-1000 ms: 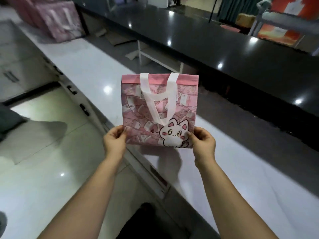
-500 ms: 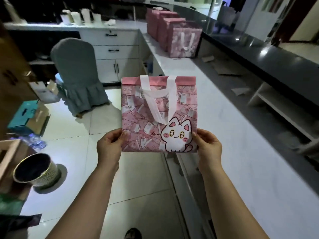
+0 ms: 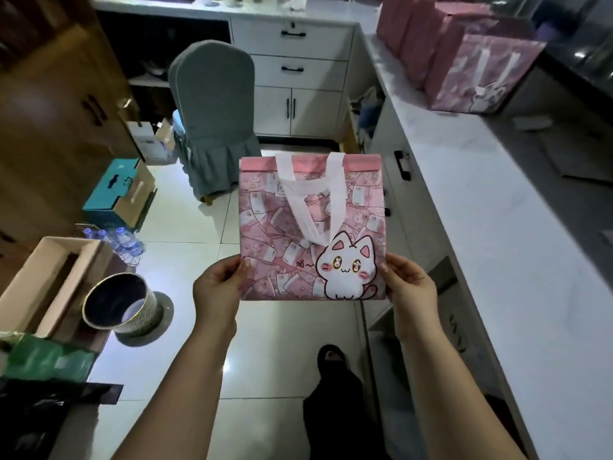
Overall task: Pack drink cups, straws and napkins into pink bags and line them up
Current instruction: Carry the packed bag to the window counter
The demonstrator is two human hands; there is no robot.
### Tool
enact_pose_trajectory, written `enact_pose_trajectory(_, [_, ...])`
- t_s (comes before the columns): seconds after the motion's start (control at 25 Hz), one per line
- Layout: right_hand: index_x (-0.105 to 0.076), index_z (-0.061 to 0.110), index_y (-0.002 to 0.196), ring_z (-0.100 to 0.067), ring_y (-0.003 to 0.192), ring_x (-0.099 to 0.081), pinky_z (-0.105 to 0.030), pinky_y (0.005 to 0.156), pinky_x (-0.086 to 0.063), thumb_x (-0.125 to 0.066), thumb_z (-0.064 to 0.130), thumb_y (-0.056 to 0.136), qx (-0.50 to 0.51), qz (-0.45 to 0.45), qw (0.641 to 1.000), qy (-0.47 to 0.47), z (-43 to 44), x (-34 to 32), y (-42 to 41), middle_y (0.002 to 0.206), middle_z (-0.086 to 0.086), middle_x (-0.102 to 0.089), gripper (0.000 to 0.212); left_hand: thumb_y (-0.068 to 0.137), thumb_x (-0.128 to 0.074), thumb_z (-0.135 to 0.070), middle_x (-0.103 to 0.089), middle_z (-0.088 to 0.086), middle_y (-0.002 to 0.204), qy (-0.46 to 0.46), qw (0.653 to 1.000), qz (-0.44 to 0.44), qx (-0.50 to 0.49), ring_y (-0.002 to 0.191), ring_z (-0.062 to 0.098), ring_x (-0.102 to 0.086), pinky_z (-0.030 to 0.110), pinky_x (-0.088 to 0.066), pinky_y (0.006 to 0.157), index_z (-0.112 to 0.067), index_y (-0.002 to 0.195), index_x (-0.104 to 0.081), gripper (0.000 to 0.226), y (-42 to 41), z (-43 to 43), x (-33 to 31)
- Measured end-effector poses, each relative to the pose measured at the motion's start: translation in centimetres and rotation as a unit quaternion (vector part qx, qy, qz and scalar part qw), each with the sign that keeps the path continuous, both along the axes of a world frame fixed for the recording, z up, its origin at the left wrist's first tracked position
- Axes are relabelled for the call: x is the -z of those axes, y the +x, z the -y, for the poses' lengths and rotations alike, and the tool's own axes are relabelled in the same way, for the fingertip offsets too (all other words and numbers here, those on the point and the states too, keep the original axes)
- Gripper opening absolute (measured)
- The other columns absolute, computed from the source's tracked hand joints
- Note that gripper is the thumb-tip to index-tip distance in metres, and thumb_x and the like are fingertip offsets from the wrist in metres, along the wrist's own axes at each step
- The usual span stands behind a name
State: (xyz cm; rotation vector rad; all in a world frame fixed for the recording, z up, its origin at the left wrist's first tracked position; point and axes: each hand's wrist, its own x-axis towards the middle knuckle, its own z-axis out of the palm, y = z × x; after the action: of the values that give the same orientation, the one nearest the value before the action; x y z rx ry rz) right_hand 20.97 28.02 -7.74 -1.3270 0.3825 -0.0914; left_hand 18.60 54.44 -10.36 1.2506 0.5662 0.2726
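Left hand (image 3: 217,293), right hand (image 3: 409,290) pinch the flat pink cat-print bag (image 3: 311,227) by its lower corners; it looks unfilled. Upright pink bags (image 3: 464,61) already line the white countertop's (image 3: 497,227) far end.

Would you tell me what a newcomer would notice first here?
First, the pink cat bag, held up at centre, with the left hand and right hand each pinching a lower corner. Next, the row of pink bags standing on the white counter, upper right.

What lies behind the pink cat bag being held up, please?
Behind the pink bag, floor tiles and the white cabinet front show past its edges; what is directly behind is covered.
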Motion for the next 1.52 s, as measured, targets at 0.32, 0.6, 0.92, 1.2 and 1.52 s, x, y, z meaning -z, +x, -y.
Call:
enact_pose_trajectory(0.32, [-0.069, 0.01, 0.094, -0.024, 0.084, -0.067, -0.036, 0.08, -0.056, -0.062, -0.006, 0.085, -0.032, 0.038, 0.998, 0.029, 4.3, -2.6, 24.8, 0.092, -0.01, -0.072, 0.019, 0.085, -0.07, -0.004, -0.074, 0.001, 0.086, 0.022, 0.998, 0.046, -0.032, 0.074, 0.01, -0.068, 0.019, -0.055, 0.064, -0.01, 0.096, -0.073, 0.014, 23.7, 4.9, -4.1])
enact_pose_trajectory(0.6, [-0.069, 0.007, 0.097, -0.024, 0.084, -0.068, -0.036, 0.081, -0.056, -0.063, -0.004, 0.085, -0.038, 0.034, 0.997, 0.055, 6.0, -4.8, 43.3, 0.097, -0.015, -0.072, 0.017, 0.086, -0.068, -0.001, -0.071, -0.002, 0.084, 0.03, 0.996, 0.059, -0.067, 0.068, 0.002, -0.067, 0.015, -0.055, 0.063, -0.006, 0.102, -0.069, 0.017, 41.3, 7.1, -7.4])
enact_pose_trajectory(0.92, [-0.075, 0.019, 0.083, -0.018, 0.064, -0.066, -0.025, 0.058, -0.052, -0.063, -0.001, 0.087, -0.003, 0.053, 0.998, 0.038, 3.3, -4.2, 61.9, 0.081, -0.002, -0.075, 0.023, 0.085, -0.069, -0.003, -0.074, -0.005, 0.083, 0.027, 0.998, 0.045, -0.04, 0.07, 0.002, -0.068, 0.016, -0.055, 0.063, -0.011, 0.099, -0.071, 0.016, 62.8, 4.3, -5.8])
enact_pose_trajectory(1.2, [-0.072, 0.011, 0.091, -0.016, 0.067, -0.069, -0.028, 0.059, -0.058, -0.063, -0.002, 0.087, 0.006, 0.114, 0.993, 0.031, -3.3, -10.2, 83.7, 0.082, -0.005, -0.075, 0.016, 0.083, -0.068, 0.0, -0.073, -0.01, 0.07, 0.025, 0.994, 0.104, -0.01, 0.064, 0.001, -0.068, 0.014, -0.054, 0.058, -0.016, 0.086, -0.069, 0.017, 87.5, -2.6, -11.0])
enact_pose_trajectory(1.52, [-0.07, 0.014, 0.086, -0.012, 0.062, -0.067, -0.023, 0.052, -0.055, -0.062, -0.004, 0.087, 0.032, 0.124, 0.992, 0.016, -6.7, -11.8, 104.6, 0.074, 0.003, -0.074, 0.019, 0.084, -0.068, -0.001, -0.074, -0.008, 0.073, -0.012, 0.995, 0.094, -0.014, 0.067, 0.004, -0.07, 0.015, -0.054, 0.058, -0.012, 0.092, -0.07, 0.014, 107.8, -5.1, -11.7])
